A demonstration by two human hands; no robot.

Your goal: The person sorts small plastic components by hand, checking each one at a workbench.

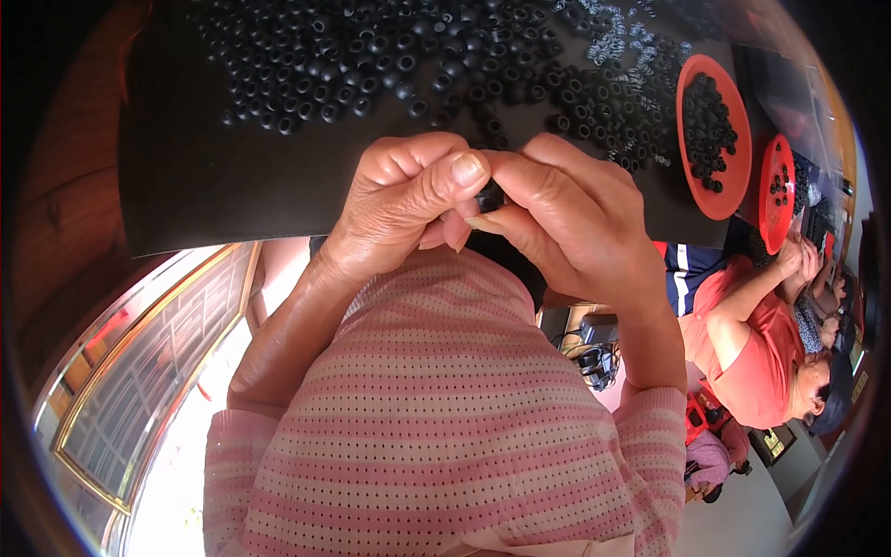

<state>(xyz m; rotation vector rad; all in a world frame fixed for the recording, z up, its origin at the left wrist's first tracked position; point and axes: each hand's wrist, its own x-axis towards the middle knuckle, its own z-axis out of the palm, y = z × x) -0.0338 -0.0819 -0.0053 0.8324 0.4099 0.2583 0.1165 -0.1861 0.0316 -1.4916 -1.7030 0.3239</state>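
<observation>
My left hand (pixel 408 197) and my right hand (pixel 566 218) meet in front of my chest, just off the near edge of the black table. Between their fingertips sits a small black cap-like part (pixel 490 196), mostly covered by the fingers. Both hands are closed on it, with the left thumb on top and the right thumb and forefinger at its side. Beyond them lies a wide spread of small black ring-shaped parts (pixel 371 56). Small shiny metal springs (pixel 617 42) are scattered at the far right of this spread.
An orange-red plate (pixel 736 186) with black parts stands at the table's right side. Farther right is a second red plate (pixel 772 223) with a few parts. A person in a coral shirt (pixel 756 348) works there. The black tabletop (pixel 186 176) shows bare at left.
</observation>
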